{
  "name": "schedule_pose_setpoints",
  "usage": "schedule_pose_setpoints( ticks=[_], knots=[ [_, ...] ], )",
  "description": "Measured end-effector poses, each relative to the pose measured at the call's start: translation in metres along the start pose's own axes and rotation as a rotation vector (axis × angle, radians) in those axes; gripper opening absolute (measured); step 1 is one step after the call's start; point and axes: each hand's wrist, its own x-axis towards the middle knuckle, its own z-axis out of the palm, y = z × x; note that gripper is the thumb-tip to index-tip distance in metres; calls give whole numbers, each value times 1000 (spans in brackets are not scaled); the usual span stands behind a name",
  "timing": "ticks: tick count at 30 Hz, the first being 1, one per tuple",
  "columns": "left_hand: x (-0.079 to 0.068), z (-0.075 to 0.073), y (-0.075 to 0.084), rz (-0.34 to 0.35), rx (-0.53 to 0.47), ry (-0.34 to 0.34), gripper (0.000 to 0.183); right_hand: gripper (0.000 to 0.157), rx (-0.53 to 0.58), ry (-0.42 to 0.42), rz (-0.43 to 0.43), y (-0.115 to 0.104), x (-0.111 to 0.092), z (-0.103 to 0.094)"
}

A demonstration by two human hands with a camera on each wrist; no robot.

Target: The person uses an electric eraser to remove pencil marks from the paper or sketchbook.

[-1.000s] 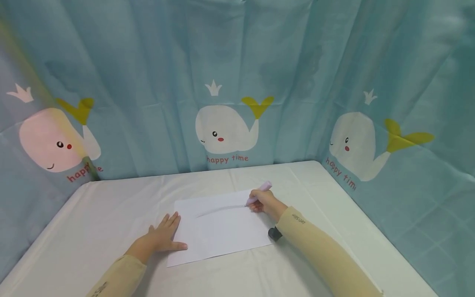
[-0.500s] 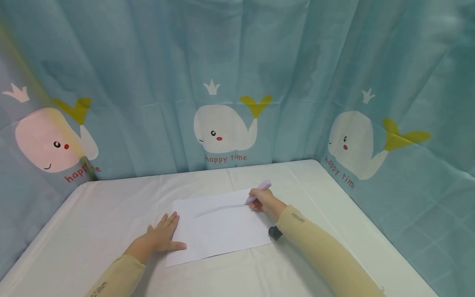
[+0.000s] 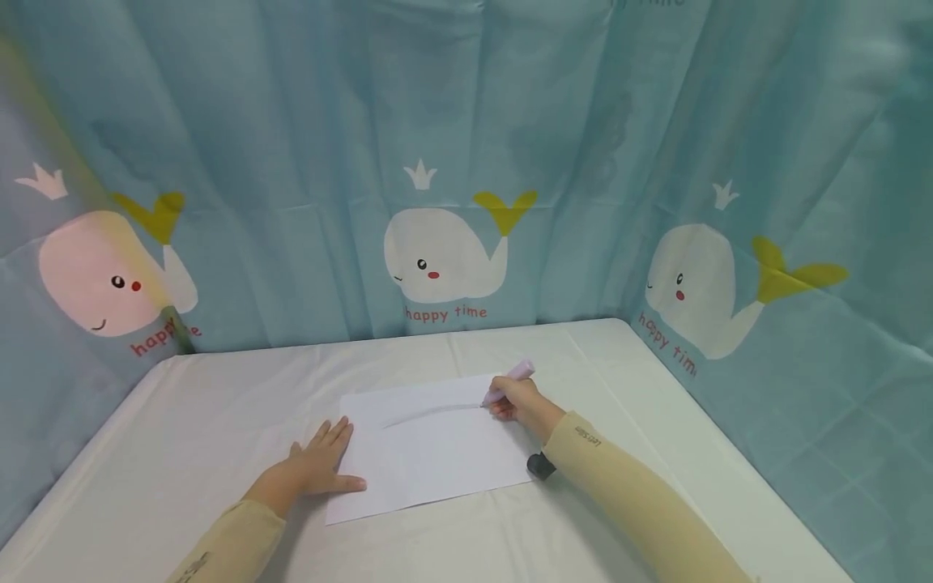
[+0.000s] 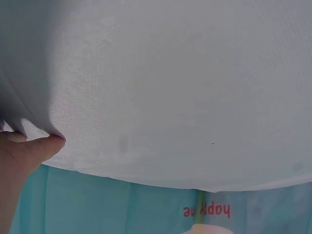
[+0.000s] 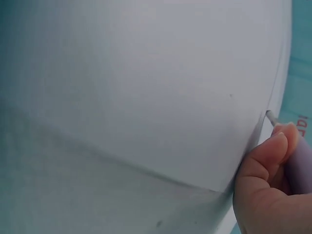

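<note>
A sheet of white paper (image 3: 430, 461) lies on the white tabletop, with a faint grey curved stroke (image 3: 430, 410) across its upper part. My right hand (image 3: 516, 401) pinches a thick light-purple marker (image 3: 521, 370) near its tip, over the paper's upper right. The marker's tip meets the stroke's right end. In the right wrist view the marker (image 5: 298, 168) is partly hidden behind my thumb and finger. My left hand (image 3: 317, 465) rests flat on the paper's left edge, fingers spread and thumb on the sheet. Only part of that hand (image 4: 29, 153) shows in the left wrist view.
A white cloth (image 3: 219, 421) covers the table around the paper. A small black object (image 3: 540, 465) sits under my right wrist at the paper's lower right corner. Blue-green curtains (image 3: 306, 162) printed with whales stand along the back and both sides.
The head view has shifted slightly. Both hands, the marker and the paper keep nearly the same places, and the stroke looks about the same.
</note>
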Motion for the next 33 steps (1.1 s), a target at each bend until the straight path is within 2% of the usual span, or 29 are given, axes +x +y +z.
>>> schedule_pose_setpoints(
  ticks=[10, 17, 27, 33],
  knots=[
    [-6, -4, 0, -14, 1, 1, 112, 14, -50, -14, 21, -3, 2, 5],
    [-6, -3, 0, 16, -21, -11, 111, 16, 51, -63, 36, 0, 2, -4],
    [-1, -1, 17, 22, 42, -15, 104, 22, 59, -134, 6, 8, -7, -20],
    [-12, -6, 12, -13, 22, -9, 106, 19, 43, -115, -35, 2, -6, -9]
  ],
)
